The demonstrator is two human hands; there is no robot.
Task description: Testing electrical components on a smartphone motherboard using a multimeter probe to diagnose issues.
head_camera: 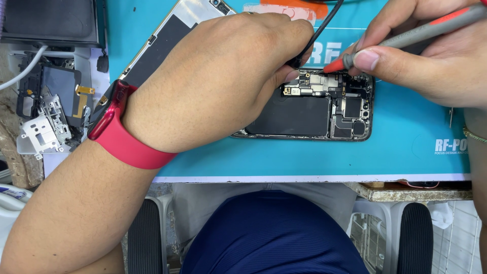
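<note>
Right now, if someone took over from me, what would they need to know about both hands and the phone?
Left hand pinches a black probe down on the opened phone.
Right hand holds the red-tipped probe on the circuit board.
Phone lies open on the blue mat; its screen lies behind the left hand.
Loose parts sit at the far left.
Done: phone opened. Left: both probes are on the board.

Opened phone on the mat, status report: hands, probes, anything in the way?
Left hand pinches black probe onto board; right hand holds red-tipped probe there too. Opened phone flat on blue mat. Left hand hides the phone's left part.
</note>
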